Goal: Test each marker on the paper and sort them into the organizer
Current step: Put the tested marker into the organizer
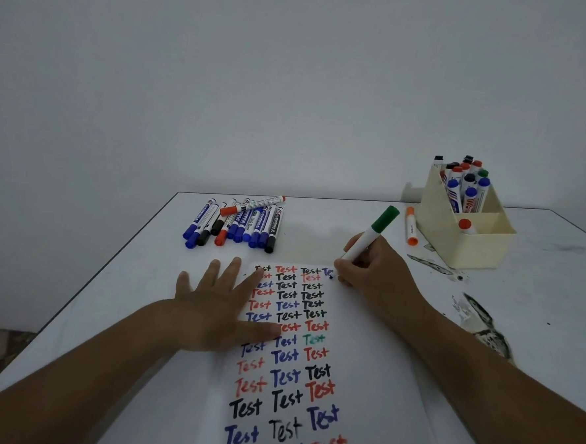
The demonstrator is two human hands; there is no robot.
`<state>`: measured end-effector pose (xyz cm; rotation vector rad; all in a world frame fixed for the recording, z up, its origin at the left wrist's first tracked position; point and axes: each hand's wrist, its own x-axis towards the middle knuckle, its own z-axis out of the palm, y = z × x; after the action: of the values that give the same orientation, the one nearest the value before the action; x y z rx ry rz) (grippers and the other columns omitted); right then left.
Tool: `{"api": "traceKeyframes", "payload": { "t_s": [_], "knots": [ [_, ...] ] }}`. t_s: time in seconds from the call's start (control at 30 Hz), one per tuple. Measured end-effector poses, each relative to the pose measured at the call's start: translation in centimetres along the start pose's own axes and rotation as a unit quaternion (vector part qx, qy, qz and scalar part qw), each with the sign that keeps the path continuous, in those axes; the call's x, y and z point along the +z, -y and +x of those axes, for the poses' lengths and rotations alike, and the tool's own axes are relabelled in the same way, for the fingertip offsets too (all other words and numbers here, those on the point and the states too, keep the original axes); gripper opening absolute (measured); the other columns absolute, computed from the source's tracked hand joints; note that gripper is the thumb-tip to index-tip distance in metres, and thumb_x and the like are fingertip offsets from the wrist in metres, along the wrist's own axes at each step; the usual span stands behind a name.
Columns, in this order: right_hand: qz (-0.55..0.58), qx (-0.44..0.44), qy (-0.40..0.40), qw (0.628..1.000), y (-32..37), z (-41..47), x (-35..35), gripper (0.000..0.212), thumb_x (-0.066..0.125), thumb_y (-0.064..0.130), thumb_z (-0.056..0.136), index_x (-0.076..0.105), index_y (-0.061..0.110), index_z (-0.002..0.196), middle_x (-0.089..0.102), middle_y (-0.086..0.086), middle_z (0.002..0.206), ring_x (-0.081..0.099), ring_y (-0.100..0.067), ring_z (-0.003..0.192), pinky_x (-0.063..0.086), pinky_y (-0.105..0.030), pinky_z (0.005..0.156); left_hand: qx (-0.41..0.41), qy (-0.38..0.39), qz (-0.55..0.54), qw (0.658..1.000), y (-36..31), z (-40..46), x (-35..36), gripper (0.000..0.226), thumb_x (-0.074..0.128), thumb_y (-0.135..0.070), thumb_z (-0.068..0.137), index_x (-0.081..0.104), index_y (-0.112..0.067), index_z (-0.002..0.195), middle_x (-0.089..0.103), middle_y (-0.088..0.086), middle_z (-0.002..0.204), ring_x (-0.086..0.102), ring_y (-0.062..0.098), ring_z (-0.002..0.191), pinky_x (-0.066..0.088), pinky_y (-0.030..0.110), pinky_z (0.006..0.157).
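A white paper (355, 359) covered with rows of "Test" in black, red, blue and green lies on the table in front of me. My left hand (218, 306) rests flat on its left edge, fingers spread. My right hand (374, 271) grips a white marker with a green cap (373, 233) on its back end, tip down at the paper's top right corner. A pile of several blue, black and red markers (236, 223) lies beyond the paper. The cream organizer (455, 238) at the back right holds several upright markers in its rear compartment and one red-capped marker (467, 226) in its front one.
An orange-capped marker (410, 226) lies on the white table (126, 280) just left of the organizer. Dark ink smears (481, 322) mark the table to the right of my right arm. The table's left edge runs diagonally, with floor beyond it; a plain wall stands behind.
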<state>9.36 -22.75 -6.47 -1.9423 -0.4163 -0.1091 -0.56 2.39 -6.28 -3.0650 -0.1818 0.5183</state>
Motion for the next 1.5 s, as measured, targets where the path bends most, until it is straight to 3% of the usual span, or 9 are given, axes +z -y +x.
{"api": "traceKeyframes", "payload": {
  "t_s": [0.17,0.37,0.53,0.67,0.8,1.0,1.5],
  "knots": [
    [0.040,0.009,0.002,0.999,-0.1,0.1,-0.4,0.021,0.075,0.024,0.089,0.058,0.018,0.099,0.073,-0.003,0.079,0.072,-0.018,0.074,0.061,-0.032,0.076,-0.002,-0.010,0.006,1.000,-0.4,-0.5,-0.1,0.115,0.020,-0.102,0.053,-0.028,-0.048,0.142,-0.028,-0.004,0.158,-0.025,0.026,0.145,-0.009,0.065,0.113],
    [0.008,0.000,0.014,1.000,0.1,-0.1,-0.1,0.021,0.075,0.025,0.089,0.056,0.024,0.098,0.071,0.001,0.079,0.070,-0.012,0.070,0.058,-0.021,0.069,-0.001,-0.059,0.006,0.998,-0.5,-0.7,0.7,0.109,0.005,-0.103,0.053,-0.025,-0.049,0.143,-0.024,-0.005,0.159,-0.021,0.026,0.147,-0.007,0.065,0.113],
    [0.024,0.014,0.021,0.999,0.2,0.1,-0.2,0.022,0.075,0.023,0.089,0.057,0.017,0.100,0.071,0.000,0.080,0.070,-0.008,0.066,0.054,-0.016,0.063,0.003,-0.088,0.007,0.996,-0.6,-1.1,1.0,0.110,0.003,-0.104,0.052,-0.023,-0.048,0.144,-0.021,-0.005,0.160,-0.018,0.025,0.147,-0.004,0.065,0.114],
    [0.055,0.021,0.002,0.998,0.0,0.1,-0.4,0.022,0.074,0.027,0.089,0.058,0.018,0.101,0.073,-0.003,0.081,0.072,-0.016,0.071,0.059,-0.026,0.070,0.003,-0.092,0.010,0.996,-0.6,-1.1,1.0,0.111,0.002,-0.103,0.052,-0.025,-0.048,0.144,-0.021,-0.004,0.160,-0.017,0.025,0.148,-0.003,0.065,0.114],
    [0.016,0.016,0.011,1.000,0.1,0.1,-0.1,0.022,0.073,0.029,0.090,0.056,0.021,0.101,0.072,0.000,0.082,0.070,-0.009,0.067,0.057,-0.020,0.067,0.003,-0.096,0.008,0.995,-0.6,-1.1,1.1,0.109,0.003,-0.103,0.053,-0.025,-0.049,0.143,-0.021,-0.005,0.160,-0.017,0.025,0.148,-0.004,0.064,0.114],
    [0.000,0.010,0.000,1.000,-0.2,0.2,-0.1,0.025,0.073,0.032,0.090,0.055,0.023,0.105,0.071,0.002,0.083,0.071,-0.011,0.071,0.059,-0.028,0.075,0.003,-0.101,0.007,0.995,-0.5,-1.0,1.2,0.108,0.005,-0.103,0.055,-0.024,-0.049,0.144,-0.020,-0.005,0.160,-0.016,0.025,0.148,-0.004,0.064,0.114],
    [-0.010,0.006,-0.004,1.000,0.0,0.0,-0.1,0.024,0.072,0.025,0.091,0.053,0.019,0.105,0.068,0.000,0.082,0.066,-0.006,0.064,0.052,-0.018,0.064,0.005,-0.101,0.008,0.995,-0.5,-1.1,1.2,0.108,0.004,-0.103,0.055,-0.023,-0.048,0.145,-0.021,-0.005,0.160,-0.017,0.025,0.148,-0.005,0.063,0.115]
  ]
}}
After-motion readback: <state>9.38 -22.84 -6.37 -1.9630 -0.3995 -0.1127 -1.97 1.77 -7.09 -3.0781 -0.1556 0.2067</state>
